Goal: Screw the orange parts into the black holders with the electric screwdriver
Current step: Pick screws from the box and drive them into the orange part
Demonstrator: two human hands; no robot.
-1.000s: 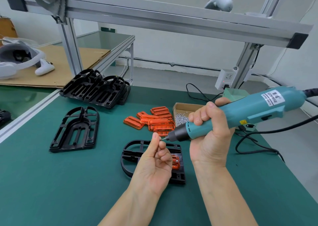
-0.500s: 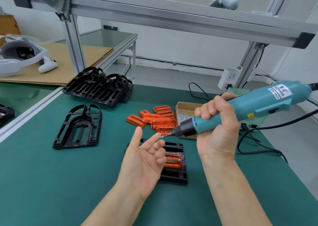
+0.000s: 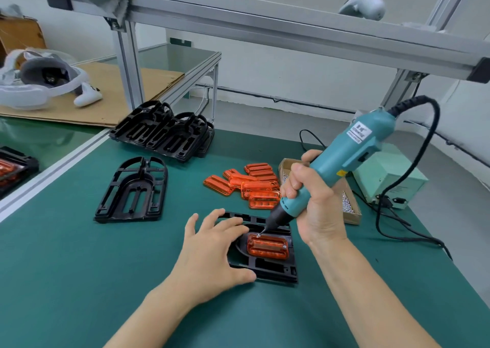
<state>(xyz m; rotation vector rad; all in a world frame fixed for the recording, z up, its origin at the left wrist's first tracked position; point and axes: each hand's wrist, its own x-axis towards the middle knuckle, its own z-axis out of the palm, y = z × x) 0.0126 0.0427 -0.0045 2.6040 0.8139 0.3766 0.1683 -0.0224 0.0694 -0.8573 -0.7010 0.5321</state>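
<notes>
An orange part [image 3: 267, 246] sits in a black holder [image 3: 273, 269] on the green mat in front of me. My right hand [image 3: 314, 202] grips the teal electric screwdriver [image 3: 342, 159], tilted down to the left, its bit with a screw at the part's upper left corner. My left hand [image 3: 209, 252] lies flat with spread fingers on the holder's left side, covering it. A pile of loose orange parts [image 3: 249, 184] lies just behind. A single empty black holder [image 3: 134, 190] lies to the left.
A stack of black holders [image 3: 164, 133] stands at the back left. A cardboard box of screws [image 3: 348, 206] sits behind my right hand, beside a pale green power unit [image 3: 389, 180] with black cables. An aluminium frame [image 3: 265, 27] spans overhead. A white headset [image 3: 39, 82] lies far left.
My left hand turned palm down and dropped onto the holder. The screwdriver swung from nearly level to steeply tilted, and its tip came down to the orange part's corner.
</notes>
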